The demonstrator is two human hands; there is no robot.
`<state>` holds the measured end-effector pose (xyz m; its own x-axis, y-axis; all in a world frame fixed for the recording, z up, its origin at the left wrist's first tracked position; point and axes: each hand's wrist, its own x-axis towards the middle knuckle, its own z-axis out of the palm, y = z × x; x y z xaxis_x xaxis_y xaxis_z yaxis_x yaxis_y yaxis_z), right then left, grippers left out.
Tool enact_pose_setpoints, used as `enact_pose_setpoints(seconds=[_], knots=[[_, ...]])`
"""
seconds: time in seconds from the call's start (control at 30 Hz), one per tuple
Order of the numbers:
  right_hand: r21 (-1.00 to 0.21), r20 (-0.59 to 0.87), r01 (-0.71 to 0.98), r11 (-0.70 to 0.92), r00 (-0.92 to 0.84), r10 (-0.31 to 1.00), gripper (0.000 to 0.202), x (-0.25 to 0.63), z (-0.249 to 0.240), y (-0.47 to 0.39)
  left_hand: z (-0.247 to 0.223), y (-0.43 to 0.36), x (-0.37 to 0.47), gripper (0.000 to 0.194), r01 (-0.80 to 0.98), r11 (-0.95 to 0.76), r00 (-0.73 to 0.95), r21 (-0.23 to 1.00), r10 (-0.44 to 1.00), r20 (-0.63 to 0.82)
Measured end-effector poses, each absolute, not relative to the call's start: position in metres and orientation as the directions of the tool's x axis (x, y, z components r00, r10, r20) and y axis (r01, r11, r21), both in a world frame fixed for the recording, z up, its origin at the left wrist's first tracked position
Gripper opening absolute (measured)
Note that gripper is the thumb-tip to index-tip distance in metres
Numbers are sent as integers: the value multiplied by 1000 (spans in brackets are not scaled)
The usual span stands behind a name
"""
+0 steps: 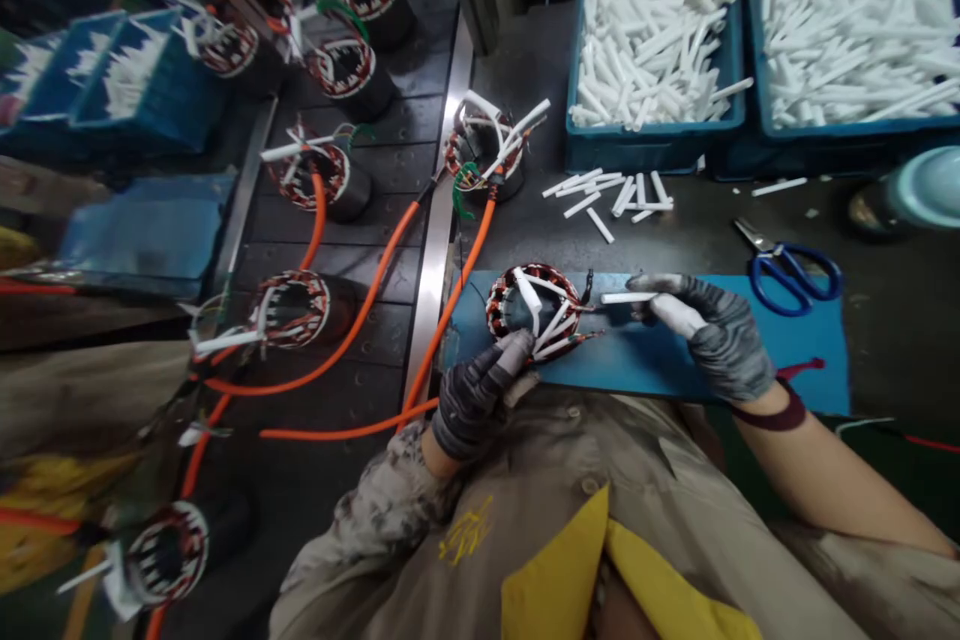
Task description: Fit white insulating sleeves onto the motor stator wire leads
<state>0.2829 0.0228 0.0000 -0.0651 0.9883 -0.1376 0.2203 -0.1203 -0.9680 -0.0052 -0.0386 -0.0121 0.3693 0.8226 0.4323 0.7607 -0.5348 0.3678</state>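
A motor stator (496,312) with copper windings rests on a blue mat (637,360) in front of me. White sleeves (528,290) cover several of its lead wires. My left hand (484,390), in a grey glove, is closed at the stator's near left edge, by a sleeved lead. What its fingertips pinch is hidden. To the right of the stator, my gloved right hand (709,325) pinches a white sleeve (626,298) between thumb and fingers. The sleeve points left, its free end close to the bare tip of a lead wire (585,307).
Two blue bins (574,135) (754,110) of white sleeves stand at the back right. Loose sleeves (581,185) lie before them. Blue-handled scissors (784,270) are right of my hand. Left, a roller conveyor (390,265) carries more stators (330,305) and orange cables (360,320).
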Motion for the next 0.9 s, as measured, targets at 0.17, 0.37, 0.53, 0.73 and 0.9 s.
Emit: enact_pose_setpoints(seconds=[0.17, 0.37, 0.53, 0.73, 0.9], knots=[[-969, -180, 181, -169, -45, 983, 21, 279, -8, 15, -9, -36, -5, 60, 742, -560, 374, 368, 802, 465], [-909, 117, 365, 201, -239, 964, 21, 273, -13, 20, -9, -34, -4, 57, 722, -571, 393, 391, 803, 448], [-615, 253, 586, 527, -486, 836, 40, 259, -2, 32, -8, -35, -7, 73, 721, -579, 413, 381, 800, 435], [-451, 200, 592, 668, -662, 722, 43, 250, -3, 54, 0, -21, -27, 62, 658, -597, 509, 459, 802, 312], [-523, 263, 528, 669, -647, 716, 44, 249, -7, 61, 4, 3, -37, 69, 472, -633, 643, 613, 723, 252]])
